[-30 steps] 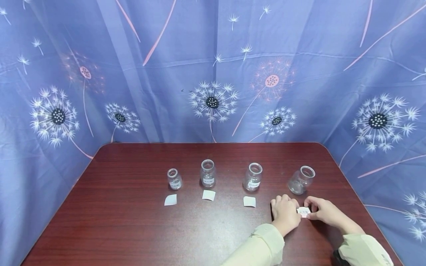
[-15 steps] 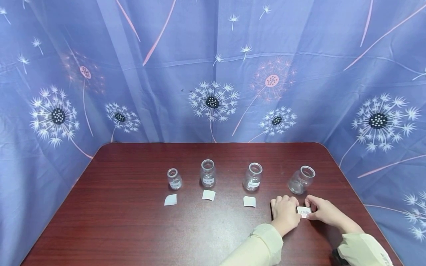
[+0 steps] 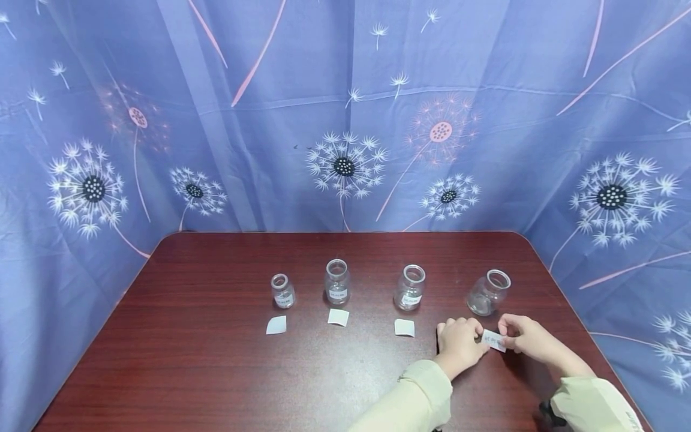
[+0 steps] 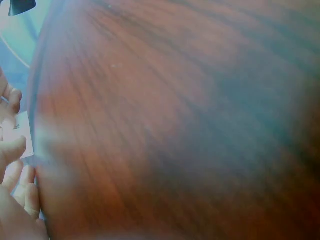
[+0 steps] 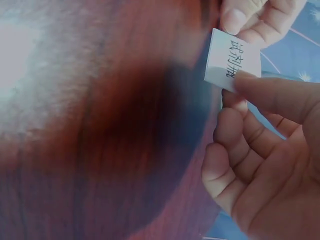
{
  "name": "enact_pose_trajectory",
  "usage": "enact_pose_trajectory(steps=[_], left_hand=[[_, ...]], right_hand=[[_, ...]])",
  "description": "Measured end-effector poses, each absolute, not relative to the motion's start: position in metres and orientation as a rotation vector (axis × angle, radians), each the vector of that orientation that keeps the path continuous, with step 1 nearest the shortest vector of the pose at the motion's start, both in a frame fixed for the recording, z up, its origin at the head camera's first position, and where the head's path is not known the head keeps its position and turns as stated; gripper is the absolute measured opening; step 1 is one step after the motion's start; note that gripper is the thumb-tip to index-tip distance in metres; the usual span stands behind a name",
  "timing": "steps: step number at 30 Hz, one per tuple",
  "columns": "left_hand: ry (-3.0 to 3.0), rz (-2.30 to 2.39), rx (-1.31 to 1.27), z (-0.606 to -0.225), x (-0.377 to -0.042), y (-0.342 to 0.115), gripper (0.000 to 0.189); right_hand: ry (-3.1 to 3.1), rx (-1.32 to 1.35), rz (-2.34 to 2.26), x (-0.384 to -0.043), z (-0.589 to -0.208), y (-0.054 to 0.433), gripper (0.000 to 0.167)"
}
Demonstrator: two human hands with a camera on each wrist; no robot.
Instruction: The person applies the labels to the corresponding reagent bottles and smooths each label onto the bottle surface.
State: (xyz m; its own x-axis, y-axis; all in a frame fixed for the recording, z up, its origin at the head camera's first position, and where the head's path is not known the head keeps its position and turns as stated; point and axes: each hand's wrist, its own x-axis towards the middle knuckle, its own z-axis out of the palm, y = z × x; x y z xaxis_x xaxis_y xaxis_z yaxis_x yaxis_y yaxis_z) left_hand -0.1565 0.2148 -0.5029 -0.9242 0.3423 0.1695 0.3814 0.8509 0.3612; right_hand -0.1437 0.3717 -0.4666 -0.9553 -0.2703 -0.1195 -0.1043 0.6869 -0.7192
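A small white label [image 3: 493,340] with dark handwritten characters is held between both hands, over the right part of the table. My left hand [image 3: 457,346] pinches its left end, and my right hand [image 3: 531,341] has the right end between thumb and fingers. In the right wrist view the writing on the label [image 5: 226,60] faces the camera, with the right thumb over one end. The left wrist view catches only part of the label [image 4: 26,134] at its left edge. Just beyond the hands stands an open glass jar [image 3: 486,295] with no label visible on it.
Three more open glass jars, the small one [image 3: 282,293], a middle one [image 3: 337,279] and another [image 3: 411,285], bear white labels. Blank white paper pieces lie before them: left [image 3: 276,324], middle [image 3: 338,317], right [image 3: 404,327]. A patterned blue curtain [image 3: 259,150] surrounds the dark red table [image 3: 216,372].
The label has turned and tilted between the hands, its right end now lower. The left hand has shifted slightly left, and the right fingers have changed their hold. The jars stay put.
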Motion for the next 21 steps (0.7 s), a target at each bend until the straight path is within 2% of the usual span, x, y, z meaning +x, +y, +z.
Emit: enact_pose_trajectory(steps=[8,16,21], left_hand=[[-2.871,-0.954,-0.553,-0.501,-0.162,0.211,0.014],[-2.774,-1.520,-0.480,-0.494,-0.171,0.208,0.013],[-2.645,-1.679,-0.490,-0.490,-0.175,0.209,0.010]], right_hand=[[2.721,-0.449,-1.332,-0.144,-0.464,0.372,0.019],[2.773,-0.287,-1.499,-0.146,-0.459,0.363,0.016],[2.754,-0.238,-1.577,-0.147,-0.457,0.361,0.016]])
